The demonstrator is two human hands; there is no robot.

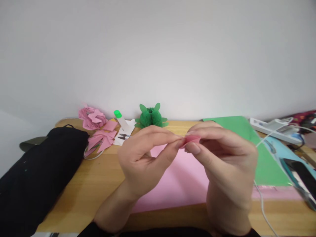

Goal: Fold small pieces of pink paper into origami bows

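Note:
Between my two hands, above the table, is a small piece of pink paper (191, 140). The fingertips of my left hand (150, 154) pinch its left end. Thumb and fingers of my right hand (224, 161) are closed on its right side, so part of the paper is hidden. Under both hands lies a large pink sheet (170, 187), flat on the wooden table. Just behind my left hand, a green folded-paper figure (150, 117) with leaf-shaped ears stands near the wall.
At the left back are crumpled pink paper (91, 118), pink paper scraps (102, 138), a green-capped glue stick (120, 119) and scissors (124, 136). A black bag (46, 171) lies left. On the right are a green sheet (266, 164), a power strip (271, 130), a white cable (263, 204) and a phone (302, 174).

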